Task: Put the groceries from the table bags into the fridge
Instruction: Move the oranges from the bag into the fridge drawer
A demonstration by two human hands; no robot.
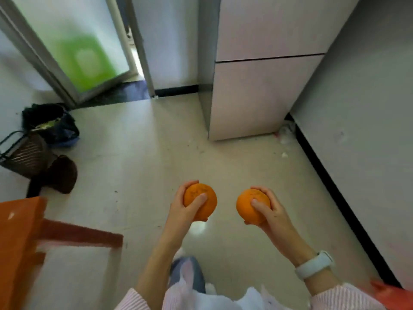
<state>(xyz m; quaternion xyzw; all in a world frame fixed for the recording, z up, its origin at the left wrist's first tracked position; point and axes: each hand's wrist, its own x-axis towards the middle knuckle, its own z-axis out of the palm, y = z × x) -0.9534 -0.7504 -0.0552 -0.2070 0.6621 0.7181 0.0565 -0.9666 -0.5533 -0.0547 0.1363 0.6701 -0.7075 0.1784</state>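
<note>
Two round, dimpled orange fruits are held side by side above the pale floor, apart from each other: one orange (200, 200) left, the other orange (249, 206) right. The tall white two-door fridge (263, 86) stands closed ahead.

Bare floor (156, 139) ahead — open path; fridge (263, 86) doors shut, blocking entry.

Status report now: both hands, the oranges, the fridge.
Left hand grips one orange; right hand grips the other orange. Fridge ahead, doors shut. Floor between clear.
</note>
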